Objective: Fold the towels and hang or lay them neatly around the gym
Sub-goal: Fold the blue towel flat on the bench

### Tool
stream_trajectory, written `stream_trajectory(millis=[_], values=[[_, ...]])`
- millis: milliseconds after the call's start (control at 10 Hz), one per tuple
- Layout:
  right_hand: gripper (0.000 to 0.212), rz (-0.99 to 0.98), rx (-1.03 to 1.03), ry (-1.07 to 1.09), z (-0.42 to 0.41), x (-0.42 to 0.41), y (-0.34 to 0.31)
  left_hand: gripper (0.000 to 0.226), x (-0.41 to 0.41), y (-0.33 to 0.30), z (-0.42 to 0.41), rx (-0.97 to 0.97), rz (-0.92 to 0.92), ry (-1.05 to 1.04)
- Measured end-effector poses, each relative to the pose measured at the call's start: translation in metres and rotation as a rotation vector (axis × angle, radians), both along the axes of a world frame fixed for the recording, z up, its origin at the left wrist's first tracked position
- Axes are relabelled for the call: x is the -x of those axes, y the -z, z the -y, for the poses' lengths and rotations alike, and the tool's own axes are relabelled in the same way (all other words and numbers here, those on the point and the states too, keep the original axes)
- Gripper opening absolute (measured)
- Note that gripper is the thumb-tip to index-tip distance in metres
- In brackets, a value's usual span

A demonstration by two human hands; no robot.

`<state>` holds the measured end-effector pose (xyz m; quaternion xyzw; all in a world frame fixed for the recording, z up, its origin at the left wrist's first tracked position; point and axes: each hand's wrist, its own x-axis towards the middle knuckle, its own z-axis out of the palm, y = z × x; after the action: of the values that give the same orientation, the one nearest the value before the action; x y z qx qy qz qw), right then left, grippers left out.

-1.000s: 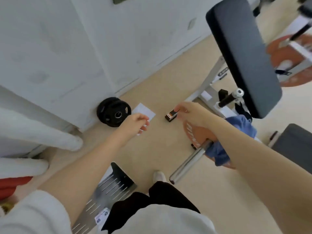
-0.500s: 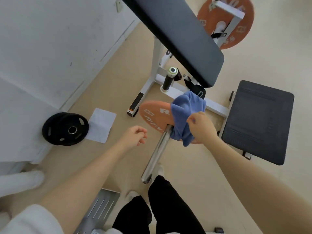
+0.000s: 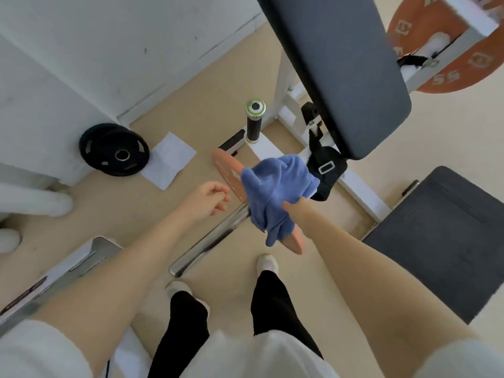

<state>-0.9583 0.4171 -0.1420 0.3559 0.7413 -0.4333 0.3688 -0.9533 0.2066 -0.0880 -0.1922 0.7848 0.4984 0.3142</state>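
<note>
A crumpled blue towel point(image 3: 275, 186) hangs bunched over my right hand point(image 3: 293, 210), which grips it from beneath; the fingers are hidden in the cloth. The towel is held just above an orange weight plate point(image 3: 226, 167) mounted on a steel bar point(image 3: 210, 241). My left hand point(image 3: 210, 197) hovers to the left of the towel, fingers loosely curled and holding nothing, a short gap away from the cloth.
A dark padded bench back point(image 3: 341, 66) slants overhead on a white frame point(image 3: 362, 192), with a dark seat pad point(image 3: 447, 236) at right. A black weight plate point(image 3: 114, 150) and white paper point(image 3: 169, 160) lie by the wall. A larger orange plate point(image 3: 463, 69) sits at the back right.
My right hand has closed on the blue towel and raised it off the bar. My left hand has stayed near the bar, and the view has tilted further down.
</note>
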Motion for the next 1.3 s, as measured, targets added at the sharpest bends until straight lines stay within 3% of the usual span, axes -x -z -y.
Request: stream_trajectory(millis=[200,300,400,500,600,700,800,900,1000,1100,1200,1300], values=[[0.042,0.003,0.315,0.321,-0.010,0.017,0.005,0.013,0.001,-0.015,-0.024,0.038,-0.117,0.046],[0.042,-0.075,0.502,0.249,-0.003,0.028,-0.024,0.019,-0.012,-0.034,-0.023,0.035,-0.175,-0.026],[0.024,-0.050,0.786,-0.077,0.001,0.033,-0.071,0.029,-0.024,-0.064,-0.023,0.049,-0.343,-0.062],[0.018,0.170,0.890,-0.594,0.006,0.032,-0.117,0.032,-0.030,-0.107,-0.033,0.070,-0.556,-0.065],[0.016,0.225,0.829,-0.956,0.021,0.020,-0.158,0.032,-0.043,-0.142,-0.050,0.110,-0.609,0.049],[0.026,-0.168,0.606,-1.156,0.034,-0.004,-0.179,0.030,-0.073,-0.153,-0.061,0.164,-0.477,0.129],[0.007,-0.460,0.456,-1.344,0.024,-0.029,-0.186,0.020,-0.105,-0.152,-0.069,0.148,-0.496,0.043],[0.021,-0.536,0.533,-1.233,-0.008,-0.052,-0.197,0.014,-0.126,-0.147,-0.087,0.096,-0.538,0.014],[0.017,-0.485,0.541,-1.223,-0.040,-0.079,-0.196,0.007,-0.144,-0.131,-0.116,-0.037,-0.488,-0.004],[0.021,-0.671,0.329,-1.305,-0.066,-0.100,-0.189,0.007,-0.163,-0.117,-0.147,-0.081,-0.480,-0.031],[0.039,-0.832,0.279,-1.055,-0.092,-0.100,-0.184,0.015,-0.160,-0.119,-0.157,0.164,-0.476,0.140],[0.031,-0.921,0.322,-0.788,-0.117,-0.080,-0.183,0.019,-0.137,-0.136,-0.167,0.348,-0.512,0.255]])
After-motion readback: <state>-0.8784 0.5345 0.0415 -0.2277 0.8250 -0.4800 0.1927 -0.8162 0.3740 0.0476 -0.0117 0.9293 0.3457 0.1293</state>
